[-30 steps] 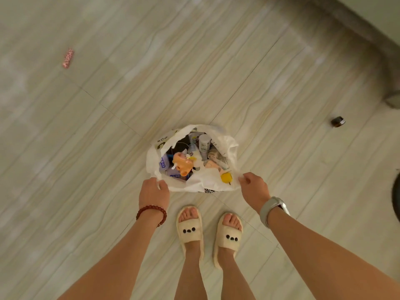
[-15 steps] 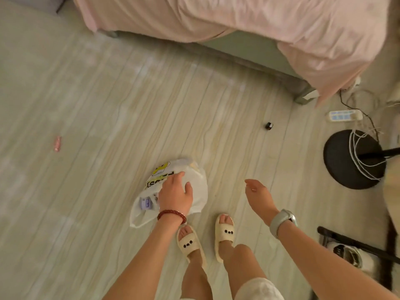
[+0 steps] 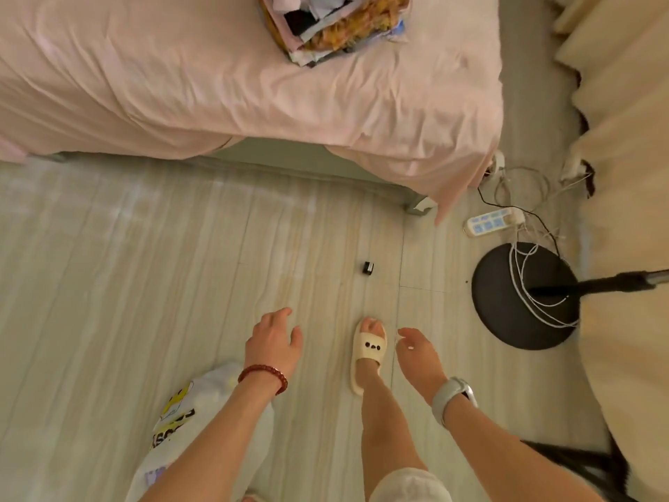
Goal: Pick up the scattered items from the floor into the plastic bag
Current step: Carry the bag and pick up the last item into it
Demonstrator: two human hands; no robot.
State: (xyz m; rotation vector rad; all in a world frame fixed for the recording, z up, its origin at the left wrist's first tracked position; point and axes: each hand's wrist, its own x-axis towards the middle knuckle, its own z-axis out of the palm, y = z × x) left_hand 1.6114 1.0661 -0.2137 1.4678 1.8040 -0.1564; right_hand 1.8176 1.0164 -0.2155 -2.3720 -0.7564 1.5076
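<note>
Head view: the left hand (image 3: pixel 274 344) hangs relaxed with fingers loosely spread, holding nothing; the right hand (image 3: pixel 420 353) is likewise slack and empty. The plastic bag (image 3: pixel 202 403) sits on the floor (image 3: pixel 144 284) beneath the left forearm (partly hidden by it). A small black item (image 3: pixel 368 267) lies beyond both hands, between them.

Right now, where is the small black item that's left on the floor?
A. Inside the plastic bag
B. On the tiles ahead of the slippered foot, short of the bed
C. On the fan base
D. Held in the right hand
B: the small black item lies on bare tiles between the slippered foot and the bed, with both hands empty.
</note>
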